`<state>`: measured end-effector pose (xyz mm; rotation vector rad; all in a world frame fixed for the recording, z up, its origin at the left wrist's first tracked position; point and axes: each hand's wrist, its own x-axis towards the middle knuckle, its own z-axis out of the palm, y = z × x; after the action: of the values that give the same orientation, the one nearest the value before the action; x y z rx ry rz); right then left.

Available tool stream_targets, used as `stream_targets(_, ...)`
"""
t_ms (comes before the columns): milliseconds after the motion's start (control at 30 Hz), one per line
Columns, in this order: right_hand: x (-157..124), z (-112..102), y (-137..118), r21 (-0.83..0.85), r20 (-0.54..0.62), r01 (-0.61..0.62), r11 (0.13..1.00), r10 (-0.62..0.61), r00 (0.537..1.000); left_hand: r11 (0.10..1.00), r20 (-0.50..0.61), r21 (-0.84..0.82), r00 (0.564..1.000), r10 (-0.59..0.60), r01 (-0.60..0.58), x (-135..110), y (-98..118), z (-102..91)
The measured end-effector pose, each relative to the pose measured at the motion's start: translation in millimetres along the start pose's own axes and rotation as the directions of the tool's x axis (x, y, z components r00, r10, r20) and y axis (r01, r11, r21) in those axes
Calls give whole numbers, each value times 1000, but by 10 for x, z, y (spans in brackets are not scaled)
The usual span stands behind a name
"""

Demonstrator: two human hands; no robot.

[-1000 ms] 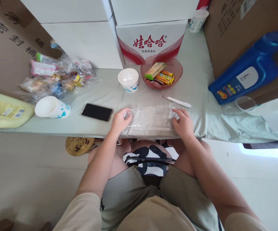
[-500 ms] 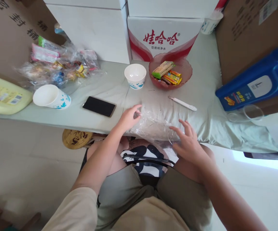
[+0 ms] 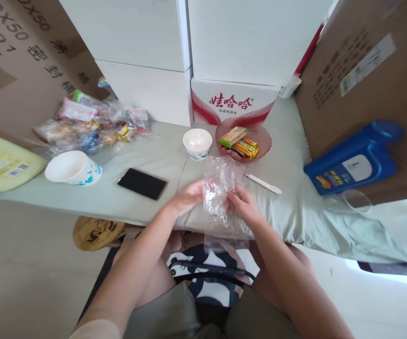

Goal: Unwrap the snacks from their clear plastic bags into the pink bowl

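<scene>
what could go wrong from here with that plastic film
The clear plastic film partly hangs over the table edge, so it might slide off if released. Its far end lies close to the white paper bowl, which it could perhaps nudge. The right hand might knock the white pen-like tool beside it.

Glare on floor [image 3: 372, 303] at right; plastic film [image 3: 215, 205] glinting; edges stretched.

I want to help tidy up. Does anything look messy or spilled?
The green tablecloth looks rumpled: it bunches into wrinkles near the blue bottle but lies flatter near the smartphone. The clear plastic film in the right hand is crumpled. I see no spill.
</scene>
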<state>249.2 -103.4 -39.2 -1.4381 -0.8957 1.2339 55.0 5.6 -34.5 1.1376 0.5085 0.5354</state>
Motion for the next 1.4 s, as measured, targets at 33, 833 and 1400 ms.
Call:
stream_targets(33,13,10,16,22,-13,-1,1000,1,1000,997,43,27,997,-71,70,35,-49,58)
stream_targets(833,-84,-406,-11,-477,195,614,629,-606,772,986,-317,62,939,-131,158,458,76,25)
stream_targets(1400,127,-248,22,19,-189,226,974,-219,957,993,-118,-84,989,-89,80,379,77,109)
